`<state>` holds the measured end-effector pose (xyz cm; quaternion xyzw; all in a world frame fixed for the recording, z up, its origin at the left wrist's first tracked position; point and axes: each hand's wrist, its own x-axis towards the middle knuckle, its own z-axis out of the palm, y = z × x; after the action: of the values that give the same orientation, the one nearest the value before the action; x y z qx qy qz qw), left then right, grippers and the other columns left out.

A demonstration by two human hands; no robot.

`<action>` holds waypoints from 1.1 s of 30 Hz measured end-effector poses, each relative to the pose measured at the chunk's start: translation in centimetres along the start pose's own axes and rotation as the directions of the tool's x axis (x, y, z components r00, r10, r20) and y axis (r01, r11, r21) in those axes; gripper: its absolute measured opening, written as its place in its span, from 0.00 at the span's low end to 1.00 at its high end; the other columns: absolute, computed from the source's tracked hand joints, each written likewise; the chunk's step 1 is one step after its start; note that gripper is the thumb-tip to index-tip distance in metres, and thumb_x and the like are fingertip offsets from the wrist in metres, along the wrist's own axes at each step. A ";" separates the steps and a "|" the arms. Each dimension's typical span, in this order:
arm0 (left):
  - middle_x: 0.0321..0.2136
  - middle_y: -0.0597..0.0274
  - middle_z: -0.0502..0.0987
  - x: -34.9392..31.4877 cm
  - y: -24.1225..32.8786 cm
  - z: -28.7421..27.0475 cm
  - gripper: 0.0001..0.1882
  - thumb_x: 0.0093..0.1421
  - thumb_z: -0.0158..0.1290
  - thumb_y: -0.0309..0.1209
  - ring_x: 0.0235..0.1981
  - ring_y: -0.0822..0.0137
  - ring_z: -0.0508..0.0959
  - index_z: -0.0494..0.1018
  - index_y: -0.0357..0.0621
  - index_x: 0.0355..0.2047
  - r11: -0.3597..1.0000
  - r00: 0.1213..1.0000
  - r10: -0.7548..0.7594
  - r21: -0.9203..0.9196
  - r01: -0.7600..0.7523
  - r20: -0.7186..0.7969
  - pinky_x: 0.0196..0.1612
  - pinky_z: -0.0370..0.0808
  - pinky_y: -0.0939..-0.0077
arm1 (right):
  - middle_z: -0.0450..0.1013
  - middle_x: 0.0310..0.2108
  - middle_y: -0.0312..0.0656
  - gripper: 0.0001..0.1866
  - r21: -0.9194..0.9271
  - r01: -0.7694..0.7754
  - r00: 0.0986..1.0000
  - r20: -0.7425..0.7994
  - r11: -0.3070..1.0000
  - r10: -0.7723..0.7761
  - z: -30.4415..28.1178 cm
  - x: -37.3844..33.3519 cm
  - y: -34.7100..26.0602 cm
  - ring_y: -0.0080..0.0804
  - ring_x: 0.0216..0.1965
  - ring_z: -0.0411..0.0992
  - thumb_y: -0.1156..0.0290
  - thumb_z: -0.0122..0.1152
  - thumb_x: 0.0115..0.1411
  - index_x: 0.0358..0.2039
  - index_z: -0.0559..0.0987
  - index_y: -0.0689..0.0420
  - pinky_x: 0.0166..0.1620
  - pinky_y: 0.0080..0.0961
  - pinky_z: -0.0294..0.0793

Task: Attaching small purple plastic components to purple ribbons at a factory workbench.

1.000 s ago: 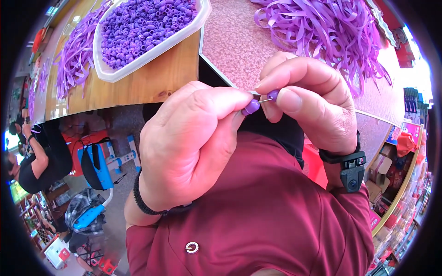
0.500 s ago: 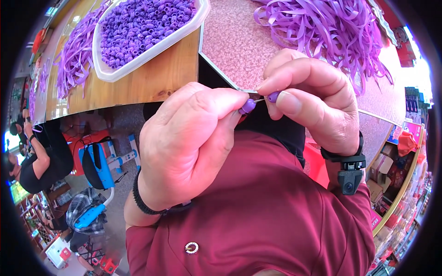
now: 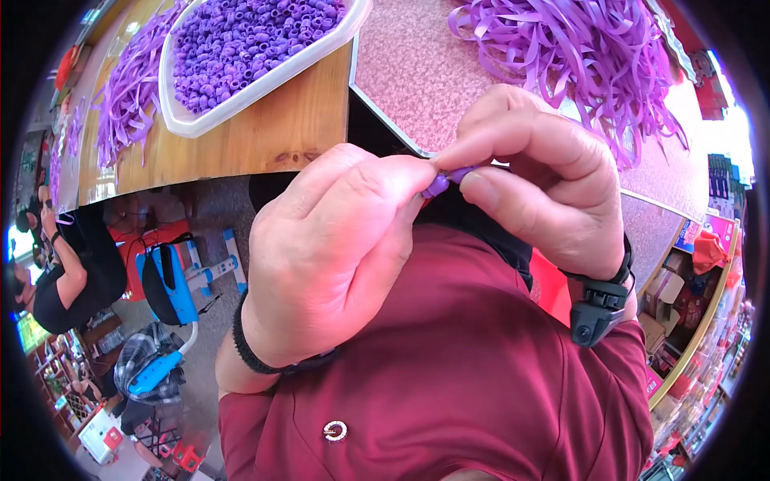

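My left hand (image 3: 329, 248) is closed, its thumb and forefinger pinching a small shiny purple bead (image 3: 435, 187). Against it, my right hand (image 3: 545, 168) pinches a second small purple piece (image 3: 460, 174) between thumb and forefinger. The two purple pieces meet or nearly meet; whether they are joined, I cannot tell. Fingertips hide part of both. Both hands are held up in front of my body, just off the table's near edge.
A white plastic tray (image 3: 192, 126) full of purple beads stands on the wooden table (image 3: 313, 120) at the far left. Purple ribbons (image 3: 132, 88) lie left of it. A larger ribbon heap (image 3: 577, 72) covers the pink speckled tabletop (image 3: 417, 64). Another person (image 3: 72, 268) sits at left.
My right hand has shifted slightly left, bringing its purple piece up to the bead in my left hand. The thin shaft seen between them before is now hidden. My right wrist has turned.
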<state>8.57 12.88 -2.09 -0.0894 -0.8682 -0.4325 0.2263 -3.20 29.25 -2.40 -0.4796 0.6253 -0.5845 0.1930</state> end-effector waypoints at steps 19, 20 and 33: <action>0.23 0.59 0.72 -1.7 -2.4 -1.3 0.11 0.53 0.52 0.17 0.21 0.69 0.70 0.73 0.36 0.38 0.970 0.979 -0.194 -0.159 0.182 -0.063 0.26 0.67 0.79 | 0.71 0.28 0.34 0.13 0.060 -0.255 0.934 -0.244 0.965 0.262 -4.0 7.1 0.9 0.15 0.27 0.68 0.73 0.55 0.57 0.42 0.74 0.64 0.34 0.13 0.68; 0.23 0.59 0.72 -2.0 -2.7 -1.5 0.11 0.53 0.52 0.17 0.21 0.69 0.70 0.73 0.36 0.38 0.964 0.973 -0.225 -0.160 0.214 -0.054 0.26 0.67 0.79 | 0.71 0.28 0.34 0.13 0.040 -0.264 0.923 -0.281 0.964 0.264 -5.0 8.8 1.8 0.15 0.27 0.68 0.71 0.56 0.57 0.42 0.74 0.64 0.33 0.13 0.68; 0.28 0.63 0.73 -6.7 -5.1 -4.1 0.09 0.56 0.49 0.20 0.27 0.76 0.72 0.72 0.36 0.38 0.876 0.883 -0.465 -0.171 0.451 -0.055 0.32 0.69 0.84 | 0.74 0.27 0.37 0.20 -0.487 -0.417 0.850 -0.507 0.767 0.141 -12.9 23.3 10.9 0.22 0.21 0.71 0.60 0.60 0.54 0.40 0.76 0.64 0.26 0.19 0.70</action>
<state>14.01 6.77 -6.68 0.1221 -0.8172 -0.5429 0.1504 -28.50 15.53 -1.81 -0.2680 0.8659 -0.4218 -0.0228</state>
